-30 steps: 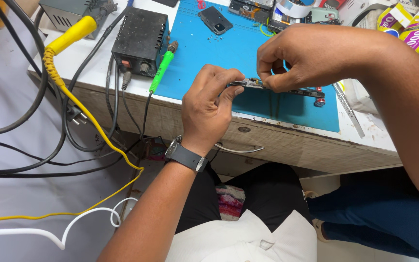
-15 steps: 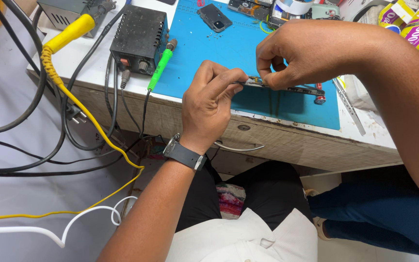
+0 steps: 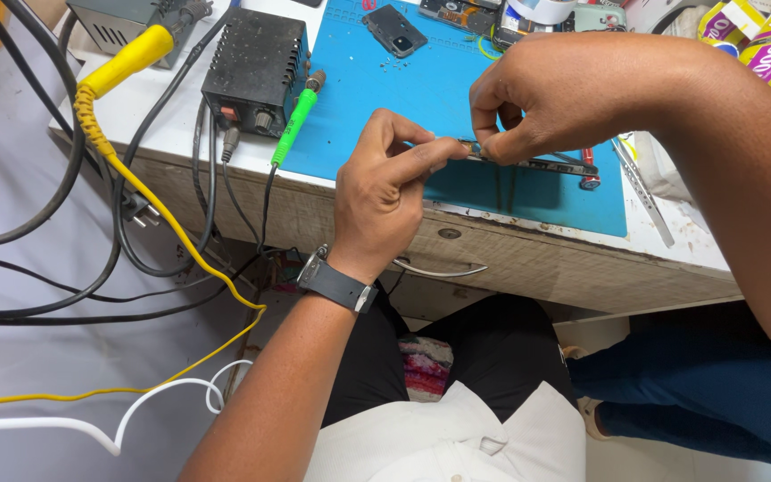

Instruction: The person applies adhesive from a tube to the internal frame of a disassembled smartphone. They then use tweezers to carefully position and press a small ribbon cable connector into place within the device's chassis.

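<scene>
Both hands met over the front edge of the bench (image 3: pixel 528 259), working on a thin, dark phone frame (image 3: pixel 537 163) held edge-on above the blue work mat (image 3: pixel 421 80). The left hand (image 3: pixel 384 192) had its fingers pinched closed on the near end of the frame, thumb against forefinger, apparently to steady it. The right hand (image 3: pixel 551 94) came in from above with its fingers curled and clamped on the frame's upper edge close by the left, so that the two grips sat almost touching; whether a small tool lay between those fingertips could not be told. Holding the piece low and just over the mat seemed sensible, since any tiny part that fell would land on the blue surface and not on the floor.

A dark wristwatch (image 3: pixel 336 284) sat on the left wrist. Farther back on the mat lay a small dark phone part (image 3: pixel 394 29). Left of the mat stood a black power unit (image 3: pixel 256 67), with a green-handled soldering iron (image 3: pixel 294 125) resting beside it, its cable hanging over the bench edge, within reach yet clear of the hands. A yellow cable (image 3: pixel 136 183) trailed down towards the floor, and a metal drawer handle (image 3: pixel 439 268) showed below the bench top.
</scene>
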